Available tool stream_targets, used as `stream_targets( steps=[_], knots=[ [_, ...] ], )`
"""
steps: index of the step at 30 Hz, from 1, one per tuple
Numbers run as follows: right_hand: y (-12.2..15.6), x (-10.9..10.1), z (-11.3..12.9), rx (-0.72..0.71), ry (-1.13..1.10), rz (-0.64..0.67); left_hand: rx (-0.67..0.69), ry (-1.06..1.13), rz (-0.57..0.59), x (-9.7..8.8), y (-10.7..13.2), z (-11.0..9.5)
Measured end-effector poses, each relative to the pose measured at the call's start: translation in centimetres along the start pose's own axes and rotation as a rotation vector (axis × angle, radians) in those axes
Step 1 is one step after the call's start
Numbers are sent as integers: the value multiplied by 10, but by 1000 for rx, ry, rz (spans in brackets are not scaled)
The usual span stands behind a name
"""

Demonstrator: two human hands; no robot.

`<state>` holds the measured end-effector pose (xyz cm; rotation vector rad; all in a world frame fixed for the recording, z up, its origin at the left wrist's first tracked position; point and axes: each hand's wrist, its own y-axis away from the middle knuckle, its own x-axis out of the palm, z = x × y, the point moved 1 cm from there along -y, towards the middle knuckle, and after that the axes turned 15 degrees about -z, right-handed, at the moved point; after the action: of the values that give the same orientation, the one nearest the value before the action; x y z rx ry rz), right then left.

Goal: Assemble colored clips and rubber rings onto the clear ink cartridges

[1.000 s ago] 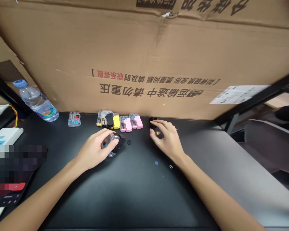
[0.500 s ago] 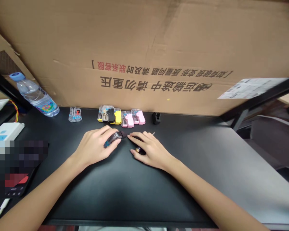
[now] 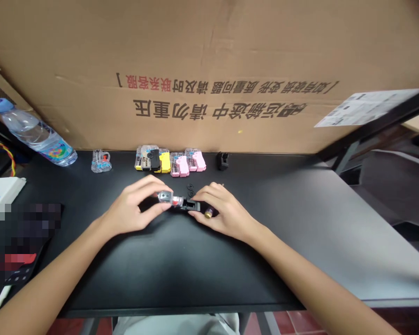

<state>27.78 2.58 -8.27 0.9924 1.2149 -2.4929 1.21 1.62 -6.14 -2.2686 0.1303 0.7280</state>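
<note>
Since the earlier view the hands have come together: the left hand (image 3: 132, 204) pinches a clear plastic cartridge (image 3: 166, 199) end-on against a black plastic clip (image 3: 190, 204) held in the right hand (image 3: 225, 210). A slipped pinch could scatter the black rubber washers (image 3: 190, 187) just beyond the clip.

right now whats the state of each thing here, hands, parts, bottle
left hand, pinching clear plastic part
clear plastic part, held up, end meeting black part
right hand, fingers at black part
black part, lying low over desk
water bottle, on its side, capped
black clip, upright
pink pieces, lying flat
</note>
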Motion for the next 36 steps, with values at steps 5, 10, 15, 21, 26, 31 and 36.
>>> stream_targets(
  steps=[5,10,15,21,26,31,36],
  knots=[
    [0,-1,-9,39,46,89,-77,108,95,-5,-3,17],
    [-1,-2,1,46,-31,60,-213,207,107,18,5,15],
    [-4,-14,9,215,-104,-261,-277,198,127,23,7,12],
    [-5,-20,9,347,-209,-475,-306,189,171,24,7,15],
    [-1,-15,13,427,-279,-368,-365,190,194,25,8,16],
    [0,-11,20,454,-320,-363,-440,262,227,25,6,15],
    [-3,-14,20,392,-341,-321,-498,215,245,23,5,14]
  ],
)
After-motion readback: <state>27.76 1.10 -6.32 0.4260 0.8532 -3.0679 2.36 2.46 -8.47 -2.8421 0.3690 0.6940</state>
